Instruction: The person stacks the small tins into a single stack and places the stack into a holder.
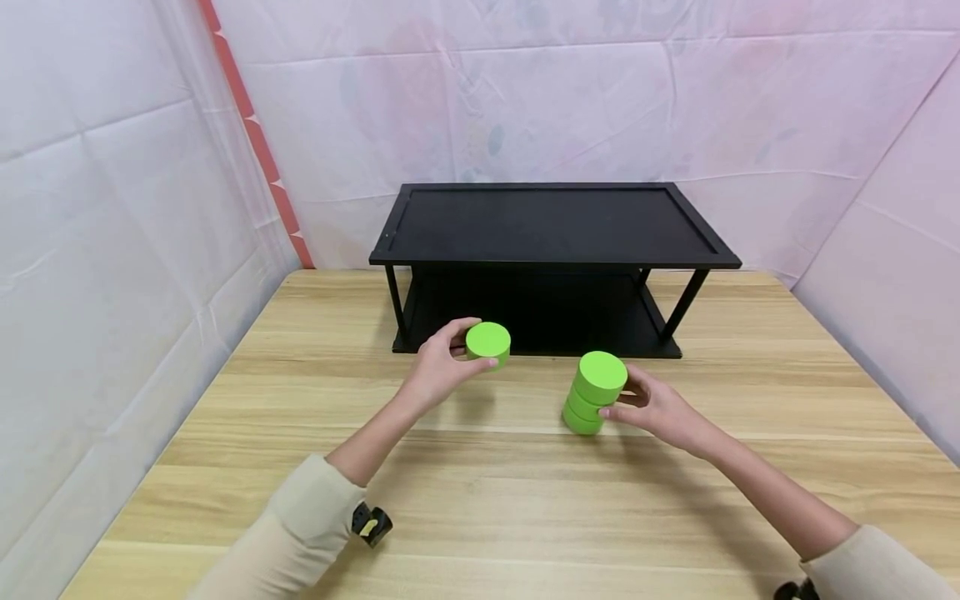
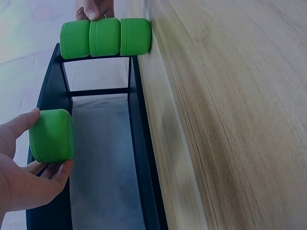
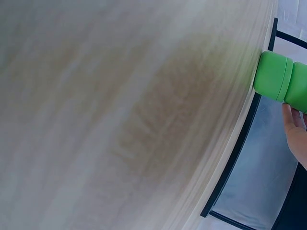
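My left hand [image 1: 438,367] pinches a green cylinder [image 1: 488,342] between thumb and fingers, held over the table in front of the black shelf [image 1: 555,221]. In the left wrist view the cylinder [image 2: 52,136] has rounded edges and a thin seam. To the right, a stack of three similar green cylinders [image 1: 592,390] stands on the wood, leaning slightly. My right hand [image 1: 663,412] grips this stack from its right side, thumb in front and fingers behind. Only part of the stack [image 3: 273,75] and some fingers show in the right wrist view.
The black two-tier shelf stands at the back of the wooden table [image 1: 487,517], its lower board [image 1: 525,312] close behind both hands. White cloth walls [image 1: 127,250] enclose the table at the back and sides. A small black device [image 1: 371,523] sits at my left cuff.
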A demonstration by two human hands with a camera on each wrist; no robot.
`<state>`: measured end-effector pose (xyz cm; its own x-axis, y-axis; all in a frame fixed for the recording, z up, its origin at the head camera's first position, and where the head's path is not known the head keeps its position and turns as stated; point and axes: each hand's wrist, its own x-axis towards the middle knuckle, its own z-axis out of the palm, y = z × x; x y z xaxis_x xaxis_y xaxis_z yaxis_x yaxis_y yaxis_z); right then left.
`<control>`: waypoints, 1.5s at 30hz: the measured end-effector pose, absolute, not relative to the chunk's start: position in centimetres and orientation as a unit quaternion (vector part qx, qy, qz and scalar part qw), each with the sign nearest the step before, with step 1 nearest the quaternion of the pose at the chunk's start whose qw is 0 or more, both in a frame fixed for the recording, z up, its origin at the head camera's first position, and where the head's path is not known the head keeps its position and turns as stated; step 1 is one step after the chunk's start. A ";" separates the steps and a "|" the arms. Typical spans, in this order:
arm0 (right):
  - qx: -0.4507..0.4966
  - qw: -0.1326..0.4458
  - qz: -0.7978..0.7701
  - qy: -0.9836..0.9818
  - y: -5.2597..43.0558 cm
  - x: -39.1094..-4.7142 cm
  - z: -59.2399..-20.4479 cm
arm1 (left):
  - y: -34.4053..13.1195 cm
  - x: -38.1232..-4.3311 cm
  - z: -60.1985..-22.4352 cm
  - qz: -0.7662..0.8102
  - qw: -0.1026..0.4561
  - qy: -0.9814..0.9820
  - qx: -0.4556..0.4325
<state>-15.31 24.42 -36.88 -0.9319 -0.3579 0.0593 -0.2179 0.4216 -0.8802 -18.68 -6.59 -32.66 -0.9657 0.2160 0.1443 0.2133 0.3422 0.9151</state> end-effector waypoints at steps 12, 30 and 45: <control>-0.171 0.066 -0.507 0.842 24.4 -15.4 -36.9 | -5.6 -18.7 -32.6 0.565 0.004 0.812 0.148; -0.170 0.068 -0.508 0.842 24.4 -15.3 -36.9 | -3.6 -18.7 -31.6 0.562 0.016 0.810 0.168; -0.173 0.065 -0.513 0.838 24.4 -15.4 -37.1 | -2.3 -18.7 -30.7 0.565 0.018 0.803 0.189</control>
